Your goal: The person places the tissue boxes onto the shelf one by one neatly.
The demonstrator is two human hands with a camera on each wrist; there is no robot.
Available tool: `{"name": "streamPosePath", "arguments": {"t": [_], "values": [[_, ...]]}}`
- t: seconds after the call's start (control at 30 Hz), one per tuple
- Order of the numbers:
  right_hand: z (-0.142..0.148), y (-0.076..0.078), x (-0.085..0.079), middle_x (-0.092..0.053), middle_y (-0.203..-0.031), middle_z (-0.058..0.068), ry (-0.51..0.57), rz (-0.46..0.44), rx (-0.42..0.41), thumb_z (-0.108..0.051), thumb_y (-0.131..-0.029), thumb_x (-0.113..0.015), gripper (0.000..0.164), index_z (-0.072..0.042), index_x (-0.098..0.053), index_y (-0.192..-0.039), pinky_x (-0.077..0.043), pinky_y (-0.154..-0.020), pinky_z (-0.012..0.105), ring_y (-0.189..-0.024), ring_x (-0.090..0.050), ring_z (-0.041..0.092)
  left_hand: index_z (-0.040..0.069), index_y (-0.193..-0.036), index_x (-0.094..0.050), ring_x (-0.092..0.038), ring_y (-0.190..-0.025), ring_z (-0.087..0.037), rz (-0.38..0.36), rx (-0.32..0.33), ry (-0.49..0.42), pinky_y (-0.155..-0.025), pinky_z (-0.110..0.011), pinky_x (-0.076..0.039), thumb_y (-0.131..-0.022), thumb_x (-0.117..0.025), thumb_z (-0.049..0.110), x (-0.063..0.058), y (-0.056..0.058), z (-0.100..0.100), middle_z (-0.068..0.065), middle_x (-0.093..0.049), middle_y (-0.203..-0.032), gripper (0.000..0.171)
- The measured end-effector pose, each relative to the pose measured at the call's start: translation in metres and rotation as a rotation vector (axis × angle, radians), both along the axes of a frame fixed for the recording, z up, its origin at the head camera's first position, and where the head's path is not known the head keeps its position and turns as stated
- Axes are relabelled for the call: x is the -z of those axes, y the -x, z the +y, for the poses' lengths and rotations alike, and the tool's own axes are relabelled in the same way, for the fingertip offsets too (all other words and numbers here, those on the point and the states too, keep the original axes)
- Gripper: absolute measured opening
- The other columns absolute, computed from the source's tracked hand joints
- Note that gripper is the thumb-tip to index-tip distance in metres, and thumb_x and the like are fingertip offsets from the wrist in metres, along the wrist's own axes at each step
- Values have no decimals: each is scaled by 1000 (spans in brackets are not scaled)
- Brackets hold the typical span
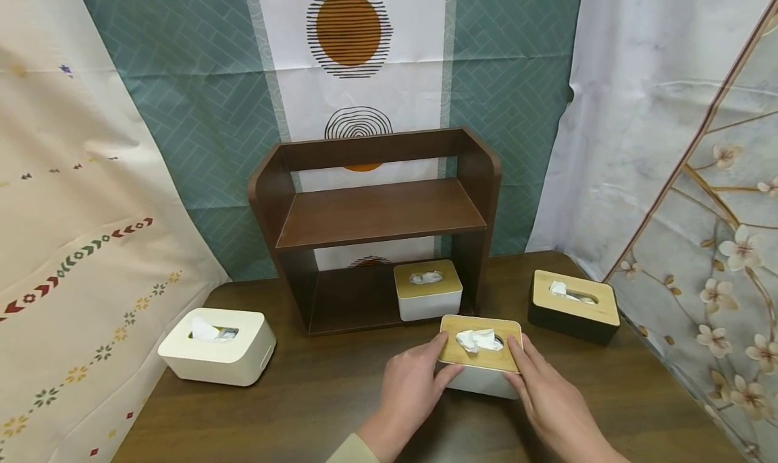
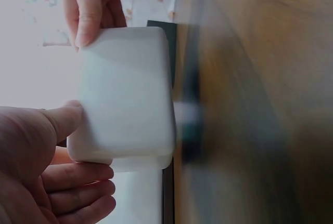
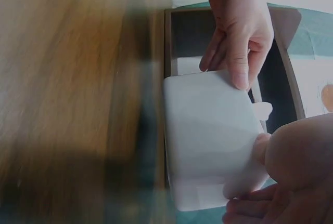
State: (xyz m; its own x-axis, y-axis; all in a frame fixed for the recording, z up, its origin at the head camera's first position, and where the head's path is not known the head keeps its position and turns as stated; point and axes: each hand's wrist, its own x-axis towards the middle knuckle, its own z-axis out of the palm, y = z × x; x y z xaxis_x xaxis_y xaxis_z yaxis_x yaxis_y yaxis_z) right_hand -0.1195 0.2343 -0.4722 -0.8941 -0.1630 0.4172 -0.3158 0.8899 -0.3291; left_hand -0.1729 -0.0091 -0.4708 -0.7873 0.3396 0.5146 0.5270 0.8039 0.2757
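Observation:
Both hands hold a small tissue box (image 1: 486, 380) with a white body, a light wooden lid and a tissue sticking out of its slot. The left hand (image 1: 412, 382) grips its left end, thumb along the near edge of the lid. At the right end, the right hand (image 1: 550, 395) grips with its thumb near the front corner. The left wrist view shows the white side of the box (image 2: 125, 89) between the hands, close to the tabletop. A similar white tissue box (image 1: 428, 306) with a wooden lid sits just behind, on the shelf's lower level at the right.
A dark brown two-tier shelf (image 1: 383, 213) stands at the back of the wooden table (image 1: 316, 402). An all-white tissue box (image 1: 213, 362) lies at the left. On the right is a black tissue box (image 1: 568, 318) with a wooden lid. Patterned cloths hang around the table.

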Motion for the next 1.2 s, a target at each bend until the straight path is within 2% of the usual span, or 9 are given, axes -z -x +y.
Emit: {"name": "streamPosePath", "arguments": {"t": [0.3,0.53,0.87,1.2], "values": [[-28,4,-3,-53,-160,30,25,-10,-60,-22,-108,-74,59,-2,-57,-160,-60,-92,63,-131,-66,50,14,-142,-75,-80,-107,-20,-40,-68,-37,-80,-42,-65,-98,-82,51,-1,-12,-33,-3,-82,-122,59],[-53,11,-2,-55,-160,27,28,-5,-98,-24,-107,-75,58,-4,-59,-159,-60,-94,61,-131,-68,46,13,-141,-75,-81,-95,-23,-46,-129,-36,-71,-44,-63,-95,-84,52,0,-20,-57,-6,-84,-113,61],[-91,26,-3,-55,-162,24,45,-47,-150,-29,-109,-71,57,-6,-59,-160,-60,-95,60,-134,-67,43,14,-139,-76,-82,-94,-27,-50,-239,-24,-69,-47,-63,-92,-88,50,-6,-23,-93,-9,-84,-111,60],[-120,45,-5,-57,-158,28,10,14,-223,-28,-109,-71,56,-1,-59,-157,-61,-95,56,-132,-68,43,12,-138,-77,-82,-95,-33,-33,-312,-63,-71,-53,-62,-91,-92,43,-8,-21,-119,-13,-83,-113,58]]}}
